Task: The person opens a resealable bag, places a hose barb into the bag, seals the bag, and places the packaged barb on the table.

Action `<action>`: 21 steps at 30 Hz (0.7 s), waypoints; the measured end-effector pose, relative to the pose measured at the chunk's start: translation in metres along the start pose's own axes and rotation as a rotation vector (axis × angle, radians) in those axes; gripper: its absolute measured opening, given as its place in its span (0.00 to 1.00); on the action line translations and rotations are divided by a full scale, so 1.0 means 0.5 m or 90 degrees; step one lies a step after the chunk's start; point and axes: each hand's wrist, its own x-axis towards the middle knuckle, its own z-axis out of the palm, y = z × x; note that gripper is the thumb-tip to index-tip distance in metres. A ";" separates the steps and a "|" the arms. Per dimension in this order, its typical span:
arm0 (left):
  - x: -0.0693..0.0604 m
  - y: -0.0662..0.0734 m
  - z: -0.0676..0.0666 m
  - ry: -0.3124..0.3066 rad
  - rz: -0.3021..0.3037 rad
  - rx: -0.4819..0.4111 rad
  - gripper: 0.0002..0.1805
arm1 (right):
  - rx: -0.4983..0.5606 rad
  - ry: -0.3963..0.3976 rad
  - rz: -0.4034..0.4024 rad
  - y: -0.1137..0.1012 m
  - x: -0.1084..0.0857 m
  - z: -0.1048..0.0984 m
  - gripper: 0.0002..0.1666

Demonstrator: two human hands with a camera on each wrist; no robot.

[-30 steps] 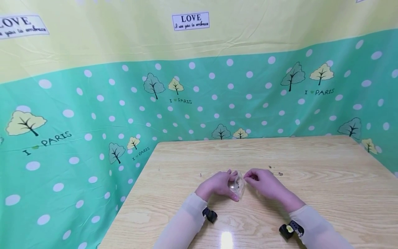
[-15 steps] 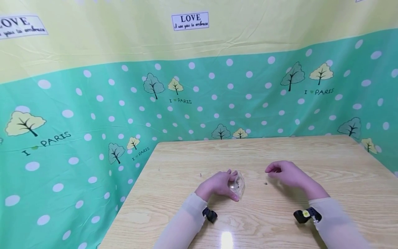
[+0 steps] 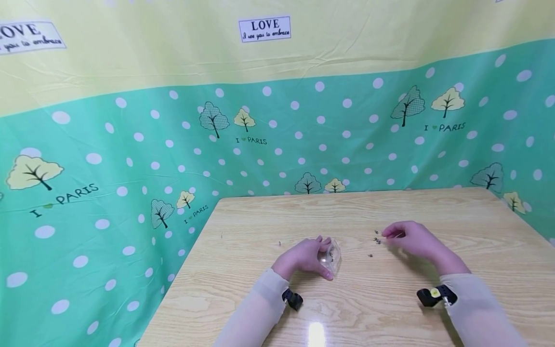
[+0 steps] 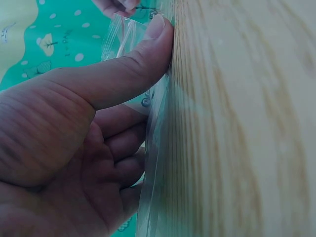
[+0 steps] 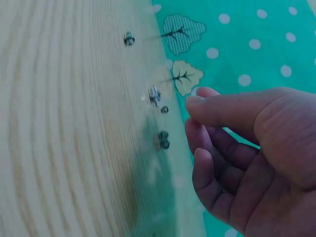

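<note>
My left hand (image 3: 307,258) holds a small clear plastic bag (image 3: 334,260) against the table, its mouth facing right. A few tiny dark pieces show inside the bag. In the left wrist view the thumb lies along the bag's edge and the fingers curl behind it. My right hand (image 3: 409,237) hovers beside several small shiny metal pieces (image 3: 377,241), too small to name surely. Its fingers are loosely bent, with nothing visible between them. The right wrist view shows these metal pieces (image 5: 164,140) on the wood, just off the thumb tip.
One more small piece (image 3: 370,255) lies between the bag and the right hand. Another small piece (image 3: 279,244) sits left of the bag. The wooden table (image 3: 347,308) meets a green and yellow printed curtain (image 3: 260,159) at the back. Each wrist wears a small black camera.
My right hand has moved from the bag's mouth out to the right, over by the loose metal pieces. The left hand and bag have stayed put.
</note>
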 end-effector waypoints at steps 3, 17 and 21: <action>0.000 0.000 0.001 0.001 -0.002 0.001 0.55 | 0.007 -0.001 0.009 0.012 -0.001 -0.006 0.17; 0.002 -0.003 0.003 -0.001 -0.008 0.002 0.56 | -0.013 0.012 0.031 0.047 -0.004 -0.010 0.15; 0.002 -0.002 0.003 -0.002 -0.009 0.002 0.56 | -0.022 0.014 0.032 0.052 -0.004 -0.007 0.15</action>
